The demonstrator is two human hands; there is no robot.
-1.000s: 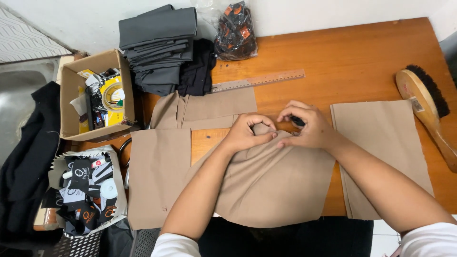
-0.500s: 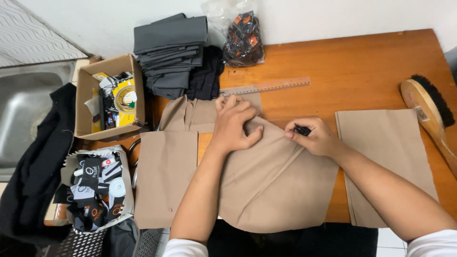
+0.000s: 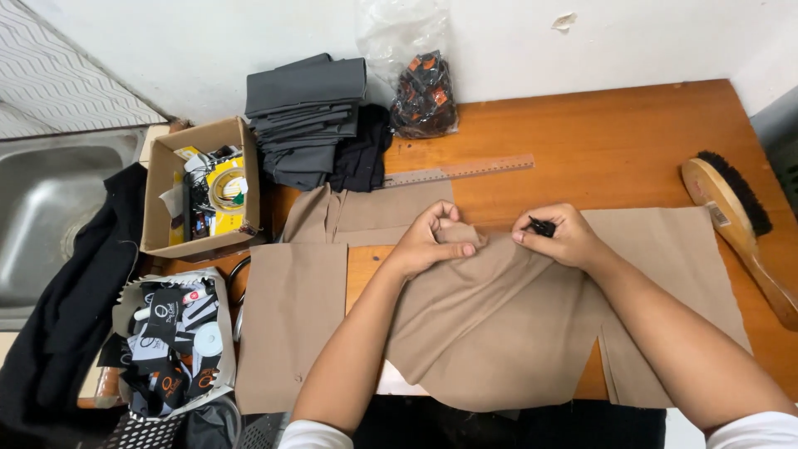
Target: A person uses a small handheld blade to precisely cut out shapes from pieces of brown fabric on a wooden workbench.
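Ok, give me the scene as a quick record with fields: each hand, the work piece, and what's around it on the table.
left hand: pinches the top edge of the tan fabric piece
right hand: rests on the same edge, holding a small black tool
surface: wooden table
behind hands: metal ruler, stack of dark folded cloth
far right: wooden brush
left: cardboard box

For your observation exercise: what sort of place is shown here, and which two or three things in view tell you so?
Probably a small tailoring or garment workshop. Cut tan fabric panels lie on a wooden table, both hands work another tan piece, a long ruler sits nearby, and folded dark cloth is stacked by the wall.
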